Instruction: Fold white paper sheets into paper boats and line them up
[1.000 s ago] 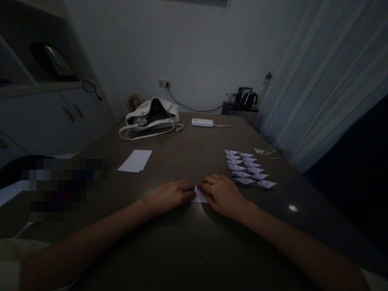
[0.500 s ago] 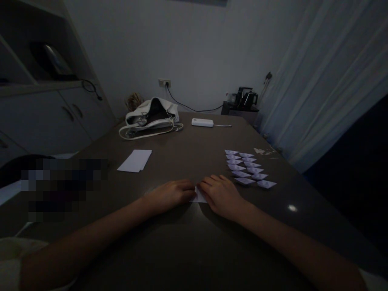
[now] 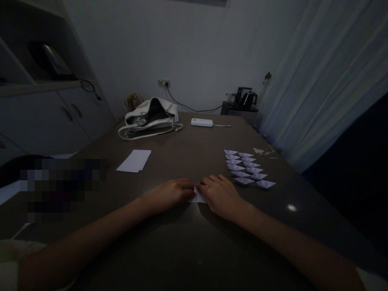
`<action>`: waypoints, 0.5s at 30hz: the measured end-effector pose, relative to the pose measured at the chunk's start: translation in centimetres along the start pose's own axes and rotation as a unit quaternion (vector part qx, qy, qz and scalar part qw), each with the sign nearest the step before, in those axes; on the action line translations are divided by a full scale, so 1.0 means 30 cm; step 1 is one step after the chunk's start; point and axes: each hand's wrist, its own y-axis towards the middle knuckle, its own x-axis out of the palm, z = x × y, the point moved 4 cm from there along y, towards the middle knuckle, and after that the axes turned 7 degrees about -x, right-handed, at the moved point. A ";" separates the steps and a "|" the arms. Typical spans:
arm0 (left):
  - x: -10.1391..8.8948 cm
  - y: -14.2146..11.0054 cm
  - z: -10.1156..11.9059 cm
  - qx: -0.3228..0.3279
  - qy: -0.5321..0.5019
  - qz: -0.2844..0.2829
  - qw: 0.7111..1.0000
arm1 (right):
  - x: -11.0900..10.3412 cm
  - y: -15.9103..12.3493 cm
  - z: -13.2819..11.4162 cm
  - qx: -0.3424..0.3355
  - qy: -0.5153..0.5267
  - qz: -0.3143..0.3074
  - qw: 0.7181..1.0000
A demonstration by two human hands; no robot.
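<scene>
Paper point(image 3: 198, 198): lying on the table point(image 3: 194, 242) between left hand point(image 3: 171, 195) and right hand point(image 3: 224, 199), fingers of both closed on its sides. Over the last second: position unchanged, no new fold visible. Paper boats point(image 3: 266, 184) likewise unmoved.

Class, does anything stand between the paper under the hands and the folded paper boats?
Yes: the right hand, touching the paper, lies between it and the paper boats. Nothing else visible stands in between.

Dim Room, Pale Walls

We face a plain grey-white wall point(image 3: 200, 52) beyond a broad, dark brown, smooth-topped table point(image 3: 188, 145). White cabinets with curved handles point(image 3: 75, 117) stand left; pale, sheer, floor-length curtains point(image 3: 291, 89) hang right.
</scene>
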 end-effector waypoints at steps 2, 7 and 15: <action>-0.006 0.003 0.002 -0.006 -0.006 -0.011 1.000 | 0.002 0.000 -0.002 -0.001 -0.004 0.002 1.000; -0.024 0.003 0.001 -0.002 -0.045 -0.004 0.999 | 0.007 0.000 -0.005 0.000 -0.010 -0.004 1.000; -0.023 0.013 -0.060 -0.088 -0.134 0.021 0.987 | 0.002 0.004 -0.004 -0.008 0.002 -0.016 1.000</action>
